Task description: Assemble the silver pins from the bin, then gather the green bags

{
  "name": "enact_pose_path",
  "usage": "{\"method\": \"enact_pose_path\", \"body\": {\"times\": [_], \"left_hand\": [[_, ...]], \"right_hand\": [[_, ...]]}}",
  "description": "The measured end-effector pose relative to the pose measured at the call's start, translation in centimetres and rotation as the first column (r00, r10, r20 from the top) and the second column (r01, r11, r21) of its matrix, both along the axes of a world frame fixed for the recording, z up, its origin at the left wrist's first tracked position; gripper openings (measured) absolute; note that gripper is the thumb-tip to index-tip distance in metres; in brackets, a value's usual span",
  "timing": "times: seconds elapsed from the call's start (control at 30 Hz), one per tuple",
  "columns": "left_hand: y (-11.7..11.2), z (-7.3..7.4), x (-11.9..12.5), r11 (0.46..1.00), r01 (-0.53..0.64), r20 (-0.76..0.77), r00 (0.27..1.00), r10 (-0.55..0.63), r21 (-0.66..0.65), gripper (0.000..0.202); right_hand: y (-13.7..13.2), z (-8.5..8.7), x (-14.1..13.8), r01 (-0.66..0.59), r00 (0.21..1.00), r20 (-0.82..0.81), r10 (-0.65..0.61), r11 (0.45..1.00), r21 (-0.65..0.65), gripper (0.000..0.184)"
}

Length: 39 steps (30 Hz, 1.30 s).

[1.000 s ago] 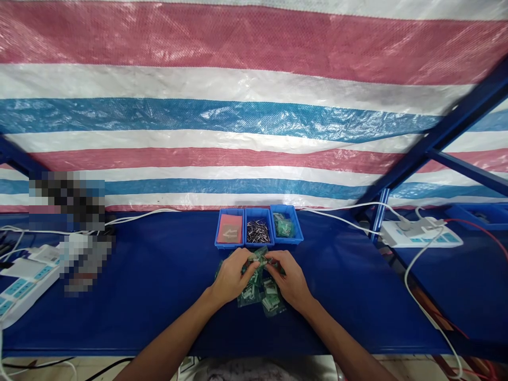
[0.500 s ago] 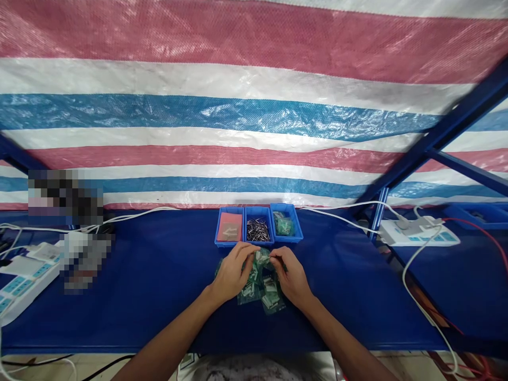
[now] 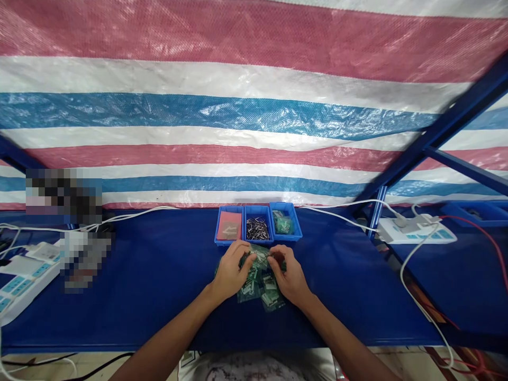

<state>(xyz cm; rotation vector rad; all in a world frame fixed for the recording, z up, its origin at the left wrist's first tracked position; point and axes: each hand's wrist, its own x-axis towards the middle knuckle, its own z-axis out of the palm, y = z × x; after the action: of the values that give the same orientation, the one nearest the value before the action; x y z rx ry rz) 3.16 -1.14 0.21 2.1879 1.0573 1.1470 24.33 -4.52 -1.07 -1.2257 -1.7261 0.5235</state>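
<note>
Between my two hands is a small clear green-tinted plastic bag point(image 3: 261, 257) with pale parts inside. My left hand point(image 3: 231, 271) pinches its left edge between thumb and fingers. On the opposite side, my right hand point(image 3: 291, 276) is closed on the bag's right edge. More bags of the same sort, one point(image 3: 249, 290) under the held bag and another point(image 3: 272, 297) by my right wrist, lie on the blue table. Part of this pile is hidden behind my left hand.
Beyond my hands stand three blue bins: one with pink card point(image 3: 230, 219), one with thin metal pieces point(image 3: 257, 229), one with small bags point(image 3: 282, 223). Power strips point(image 3: 29, 283) point(image 3: 416, 233) with white cables lie at both sides. A striped sheet point(image 3: 254, 119) hangs behind.
My fingers have shifted slightly on the bag's edges, and the bag now shows flatter between them. The bins and the other bags stay in place.
</note>
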Motion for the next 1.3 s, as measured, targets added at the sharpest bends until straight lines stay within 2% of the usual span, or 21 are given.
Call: {"method": "enact_pose_path", "body": {"times": [0.07,0.23,0.3,0.4,0.47,0.57,0.7,0.87,1.0,1.17,1.3], "left_hand": [[0.0,0.3,0.0,1.0,-0.003,0.009,1.0,0.003,-0.025,0.026],[0.0,0.4,0.1,0.999,0.002,0.034,0.999,0.0,-0.047,0.029],[0.0,0.3,0.1,0.999,0.015,0.028,1.0,-0.014,-0.038,0.027],[0.0,0.2,0.0,0.999,0.049,0.003,0.999,-0.049,-0.013,0.024],[-0.1,0.2,0.0,0.998,0.069,-0.014,0.997,-0.07,-0.004,0.022],[-0.1,0.2,-0.1,0.997,0.073,-0.031,0.997,-0.074,-0.017,0.02],[-0.1,0.4,-0.1,0.997,0.073,-0.055,0.996,-0.073,0.002,0.019],[0.0,0.3,0.0,0.994,0.102,-0.1,0.99,-0.098,0.031,0.018],[0.0,0.2,0.1,0.994,0.109,-0.108,0.989,-0.105,0.031,0.019],[0.2,0.1,0.1,0.993,0.118,-0.105,0.988,-0.116,0.013,0.018],[0.2,0.1,0.1,0.992,0.126,-0.117,0.985,-0.124,0.012,0.019]], "right_hand": [[0.0,-0.2,0.0,-0.027,1.0,0.006,0.027,1.0,0.016,0.013],[0.1,-0.5,0.1,-0.137,0.987,0.097,0.13,0.988,0.072,0.027],[0.1,-0.4,0.2,-0.135,0.983,0.137,0.124,0.988,0.075,0.031],[0.2,0.0,0.2,-0.113,0.986,0.128,0.102,0.991,0.076,0.025],[0.4,0.1,0.2,-0.081,0.995,0.056,0.078,0.996,0.047,0.017],[0.7,0.0,0.4,0.019,0.99,-0.137,-0.032,0.995,-0.097,0.018],[1.1,-0.2,0.7,0.102,0.9,-0.381,-0.212,0.952,-0.29,0.03],[1.7,0.2,1.2,0.122,0.788,-0.545,-0.288,0.939,-0.32,0.034],[2.1,0.3,1.6,0.089,0.708,-0.637,-0.305,0.933,-0.348,0.034],[2.2,0.7,2.1,0.055,0.64,-0.693,-0.331,0.92,-0.388,0.043],[2.2,1.1,2.4,0.038,0.637,-0.695,-0.335,0.914,-0.405,0.052]]}}
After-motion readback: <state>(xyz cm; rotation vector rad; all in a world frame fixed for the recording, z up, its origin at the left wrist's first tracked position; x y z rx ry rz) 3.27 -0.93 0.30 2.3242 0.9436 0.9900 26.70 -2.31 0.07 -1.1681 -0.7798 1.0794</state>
